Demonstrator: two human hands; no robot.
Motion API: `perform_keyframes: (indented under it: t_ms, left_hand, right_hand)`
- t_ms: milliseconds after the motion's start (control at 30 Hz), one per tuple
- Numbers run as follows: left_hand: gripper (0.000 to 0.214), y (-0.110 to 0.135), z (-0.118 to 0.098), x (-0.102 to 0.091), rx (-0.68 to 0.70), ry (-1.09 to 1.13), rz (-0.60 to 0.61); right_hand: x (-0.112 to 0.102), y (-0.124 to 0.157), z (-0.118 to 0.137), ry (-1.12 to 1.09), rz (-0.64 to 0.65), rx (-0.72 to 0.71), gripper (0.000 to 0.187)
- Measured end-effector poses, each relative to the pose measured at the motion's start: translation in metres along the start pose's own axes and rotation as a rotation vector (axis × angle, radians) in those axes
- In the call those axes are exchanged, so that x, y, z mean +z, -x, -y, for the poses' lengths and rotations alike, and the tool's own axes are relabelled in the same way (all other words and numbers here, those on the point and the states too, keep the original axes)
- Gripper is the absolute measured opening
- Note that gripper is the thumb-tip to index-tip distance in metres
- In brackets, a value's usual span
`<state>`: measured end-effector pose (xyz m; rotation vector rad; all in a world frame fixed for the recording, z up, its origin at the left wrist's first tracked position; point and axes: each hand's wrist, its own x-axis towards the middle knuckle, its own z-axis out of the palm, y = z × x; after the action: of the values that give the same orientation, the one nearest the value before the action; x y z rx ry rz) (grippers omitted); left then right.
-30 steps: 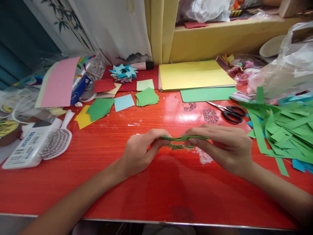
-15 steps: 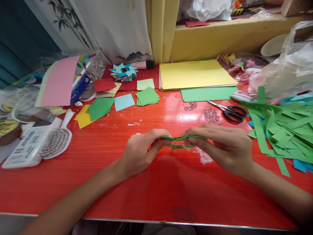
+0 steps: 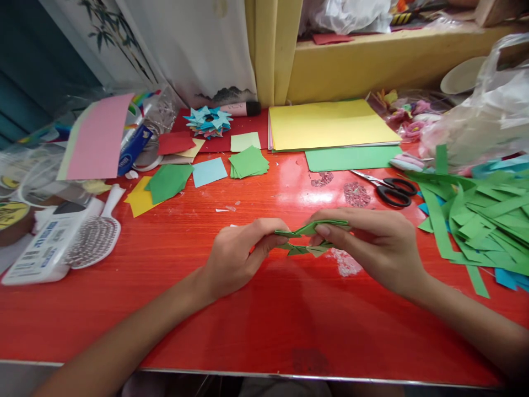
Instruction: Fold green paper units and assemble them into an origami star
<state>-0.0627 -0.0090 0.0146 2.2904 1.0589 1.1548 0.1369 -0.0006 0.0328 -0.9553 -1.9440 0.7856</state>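
Observation:
Between my two hands, above the red table [image 3: 256,320], is a ring-like piece of folded green paper [image 3: 308,249]. My left hand [image 3: 242,256] pinches its left end between thumb and fingers. With thumb below and fingers above, my right hand [image 3: 376,248] grips its right end, where a flat folded green strip shows at the top. The lower part of the ring has pointed folds, one of them paler. Part of the paper is hidden behind my fingers.
Black-handled scissors [image 3: 394,190] lie beyond my right hand, beside a heap of green paper strips [image 3: 487,220]. Paper squares [image 3: 248,162], a blue folded-paper ring [image 3: 209,121] and yellow sheets [image 3: 330,125] lie toward the back. A hairbrush [image 3: 95,240] rests at left.
My right hand has shifted slightly left and tilted, and its thumb now lies over the upper folded strip, which angles up to the right. The left hand keeps its pinch.

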Motion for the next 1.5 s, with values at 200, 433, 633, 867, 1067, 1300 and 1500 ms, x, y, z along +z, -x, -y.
perform_keyframes:
  t_ms: [200,433,633,867,1067,1300,1500]
  left_hand:
    - [0.013,0.0,0.0,0.0,0.019,0.017,0.007]
    - [0.011,0.0,-0.002,0.0,0.006,-0.018,0.009]
    - [0.01,0.0,-0.004,0.0,-0.064,0.036,0.045]
    - [0.009,-0.003,-0.006,0.0,-0.235,0.173,0.102]
    - [0.011,-0.005,-0.008,-0.001,-0.365,0.281,0.172]
    - [0.012,-0.006,-0.006,-0.001,-0.443,0.38,0.227]
    - [0.014,-0.007,-0.006,0.0,-0.485,0.403,0.227]
  right_hand:
    - [0.001,0.001,-0.001,0.053,-0.036,-0.056,0.013]
    - [0.003,0.002,0.0,0.136,-0.068,-0.091,0.011]
    - [0.003,0.002,0.0,0.198,-0.081,-0.068,0.015]
    - [-0.009,-0.007,0.001,0.192,0.098,0.074,0.014]
    - [-0.007,-0.009,0.0,-0.119,0.211,0.282,0.018]
    - [-0.005,-0.008,-0.001,-0.274,0.242,0.401,0.018]
    - [-0.005,-0.009,-0.002,-0.304,0.264,0.421,0.018]
